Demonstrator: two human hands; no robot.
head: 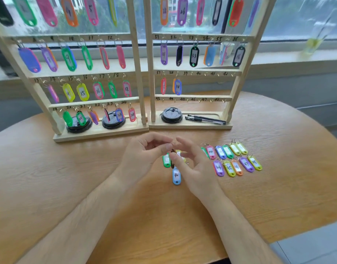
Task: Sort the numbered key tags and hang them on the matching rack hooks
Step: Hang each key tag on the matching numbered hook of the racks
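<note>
Key tags (238,162) lie in two rows on the table (68,178), right of the hands. The left hand (144,155) and right hand (192,162) both pinch a small bunch of tags (176,175) above the table; fingers (184,146) hide part of it. The right rack (192,97) tray (190,127) holds a black lid (171,115) and two pens (205,119). Many numbers are blurred.

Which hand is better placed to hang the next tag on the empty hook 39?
Probably the right hand: hook 39 is on the right rack, on that hand's side. Both hands pinch the tag bunch now, so the left hand could hold it.
</note>
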